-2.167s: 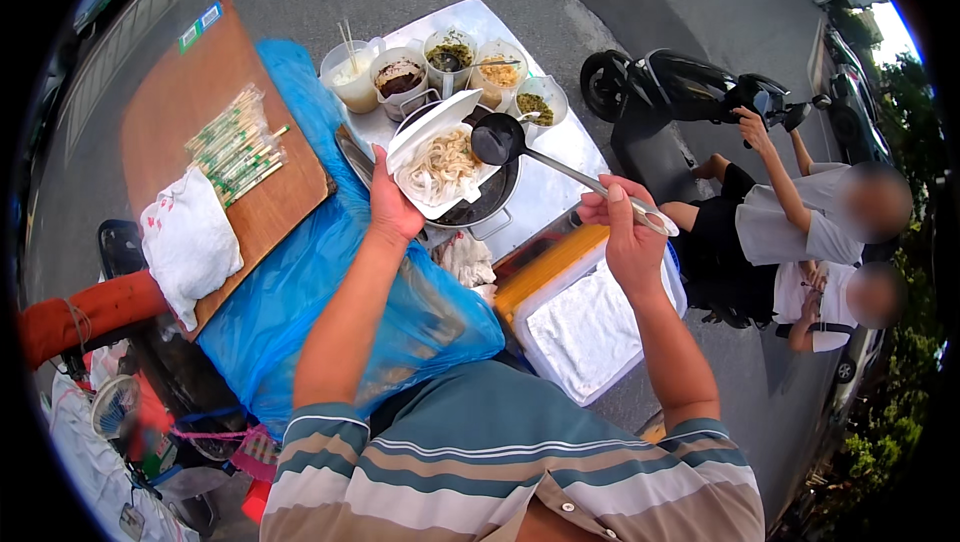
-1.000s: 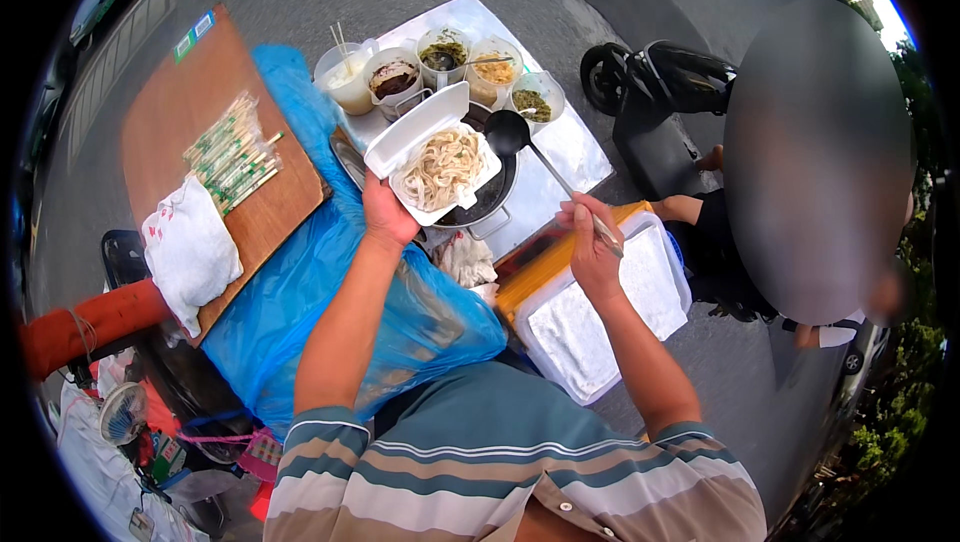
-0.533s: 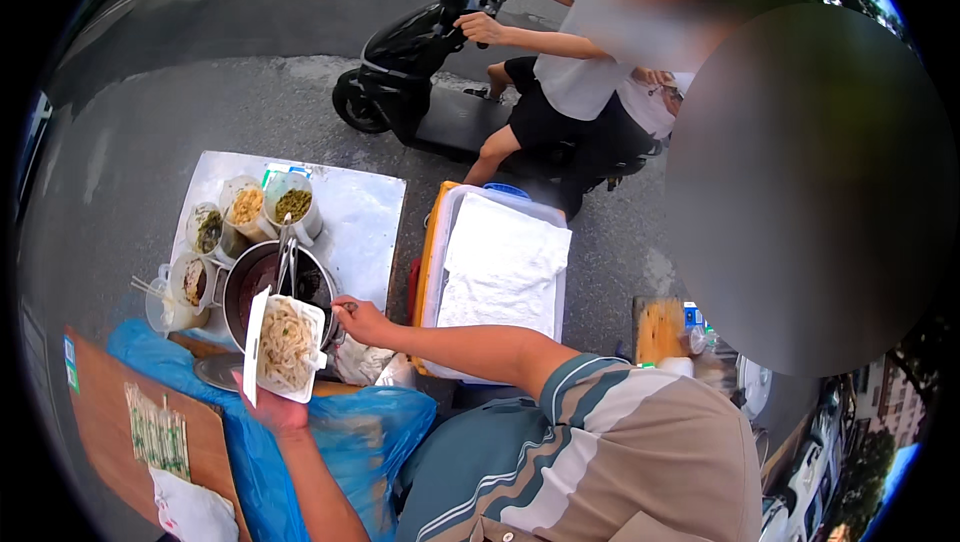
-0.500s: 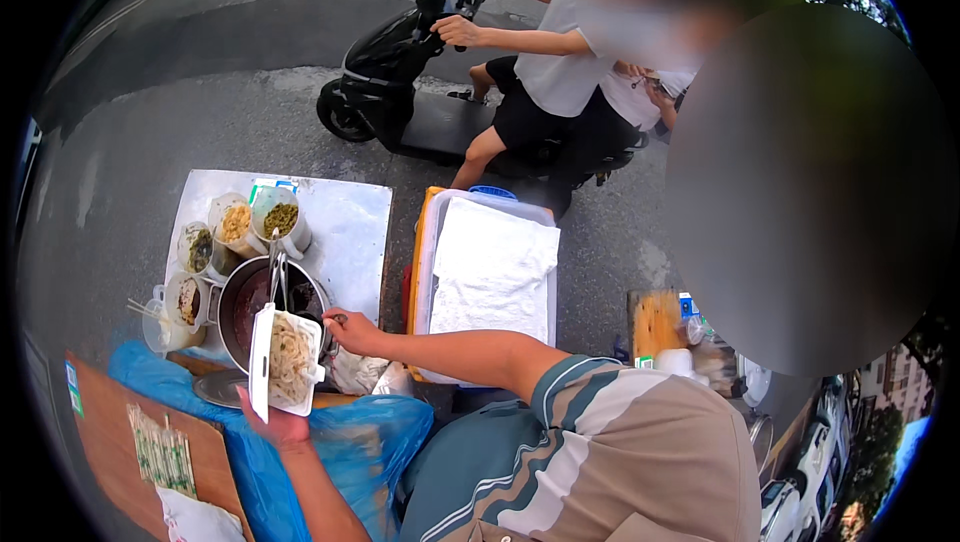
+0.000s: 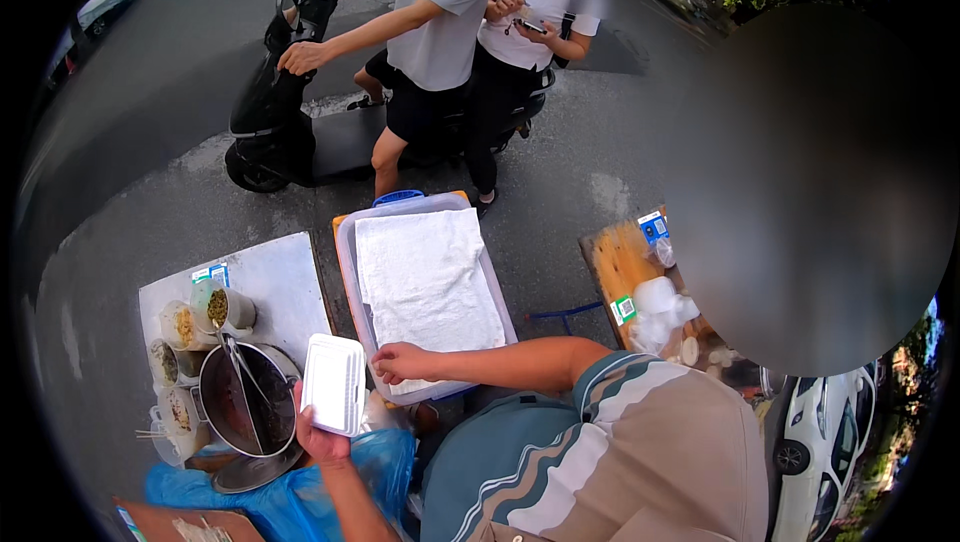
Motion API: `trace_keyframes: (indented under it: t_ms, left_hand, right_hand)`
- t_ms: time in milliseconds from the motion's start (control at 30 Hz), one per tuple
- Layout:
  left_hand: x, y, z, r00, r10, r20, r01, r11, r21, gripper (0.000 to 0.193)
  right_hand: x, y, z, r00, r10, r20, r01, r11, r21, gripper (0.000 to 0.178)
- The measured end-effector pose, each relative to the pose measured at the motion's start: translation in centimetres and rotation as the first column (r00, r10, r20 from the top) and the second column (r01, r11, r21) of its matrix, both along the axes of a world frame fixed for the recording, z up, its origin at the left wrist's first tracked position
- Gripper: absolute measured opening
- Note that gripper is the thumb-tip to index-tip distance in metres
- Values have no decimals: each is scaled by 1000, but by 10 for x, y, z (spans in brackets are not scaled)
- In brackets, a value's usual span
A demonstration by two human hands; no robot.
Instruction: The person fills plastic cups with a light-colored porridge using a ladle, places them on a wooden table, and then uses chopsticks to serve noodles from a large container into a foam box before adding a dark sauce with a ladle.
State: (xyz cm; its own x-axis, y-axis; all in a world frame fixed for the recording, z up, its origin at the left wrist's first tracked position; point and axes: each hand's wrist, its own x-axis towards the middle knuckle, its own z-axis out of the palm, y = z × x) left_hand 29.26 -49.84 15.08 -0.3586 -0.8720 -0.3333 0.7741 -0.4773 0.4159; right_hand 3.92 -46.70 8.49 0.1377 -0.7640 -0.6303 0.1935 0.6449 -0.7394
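Note:
A white takeaway box (image 5: 335, 384) with its lid closed rests on my left hand (image 5: 322, 439), whose fingers grip its left side and lower edge. What is inside is hidden. Just right of the box hovers my right hand (image 5: 402, 364), its fingers loosely bent and apart, holding nothing that I can see. To the left of the box stands a metal pot (image 5: 207, 390) of dark reddish sauce. Metal utensil handles (image 5: 232, 350) lean out over its rim. Clear plastic jugs of toppings, one with chopped greens (image 5: 218, 308), curve around the pot's far left side.
Beyond my right hand lies a white towel (image 5: 420, 267) on a lidded plastic bin (image 5: 347, 252). Two people sit on a black scooter (image 5: 330, 147) across from me. Blue plastic (image 5: 375, 467) drapes nearby; a wooden table (image 5: 610, 262) with bags stands right.
The box was open with noodles showing; its lid is now closed. My right hand has let go of a handle over the pot and moved right. The view has swung right.

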Motion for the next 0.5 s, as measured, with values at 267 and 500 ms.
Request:
trace_keyframes:
  t_ms: [267, 500]
  left_hand:
    - [-94, -3, -33, 985, -173, -5, 171, 974, 147, 64]
    - [-156, 2, -79, 969, -216, -118, 233, 959, 162, 59]
  right_hand:
    - [-81, 57, 56, 853, -295, 430, 258, 955, 143, 43]
    - [-107, 60, 47, 811, -412, 414, 372, 911, 178, 48]
